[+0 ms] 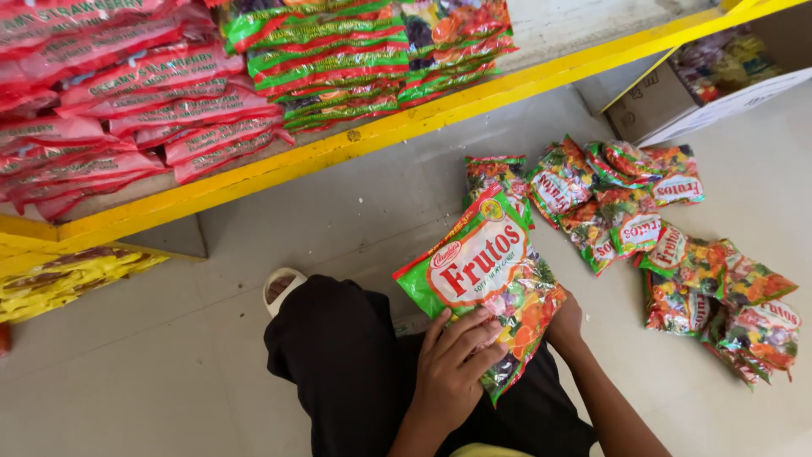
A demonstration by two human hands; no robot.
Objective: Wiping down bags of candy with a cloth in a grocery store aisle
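Left hand (452, 360) lies fingers spread, palm down, wrist straight. Right hand (565, 326) is curled, fingers hidden, forearm angled inward.

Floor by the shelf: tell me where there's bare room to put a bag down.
Bare floor lies left of the knee, below the yellow shelf edge. Another bare strip runs between that edge and the held candy bag. Right is crowded: loose bags sprawl toward the cardboard box.
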